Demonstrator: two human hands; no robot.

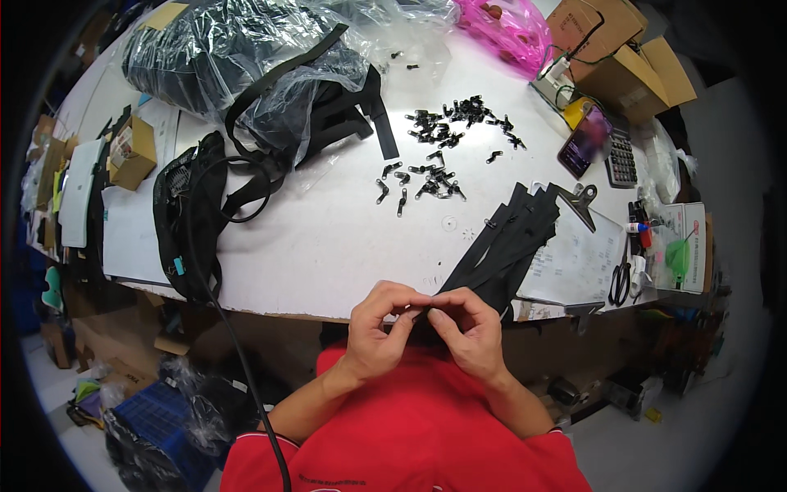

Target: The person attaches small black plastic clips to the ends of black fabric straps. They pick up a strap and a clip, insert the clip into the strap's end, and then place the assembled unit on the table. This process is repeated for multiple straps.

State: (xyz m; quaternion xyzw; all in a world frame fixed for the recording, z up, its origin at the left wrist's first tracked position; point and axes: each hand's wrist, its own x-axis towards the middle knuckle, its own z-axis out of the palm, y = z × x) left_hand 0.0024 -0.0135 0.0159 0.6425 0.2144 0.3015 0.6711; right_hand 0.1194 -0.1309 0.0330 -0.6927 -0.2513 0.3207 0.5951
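Just off the table's front edge, my left hand and my right hand meet with their fingertips. Thumbs and index fingers of both are closed in a pinch on a narrow black zipper strip, mostly covered by the fingers. Right beyond my right hand lies a bundle of black zipper strips, fanned out on the white table; a few bear small dark sliders. Farther off, many loose black zipper sliders with silvery ends are scattered in two groups. Whether a slider is between my fingertips is hidden.
A clipboard, scissors, phone and calculator lie on the right. Clear plastic over black material fills the back left. A black cable hangs over the front edge, left of my arms.
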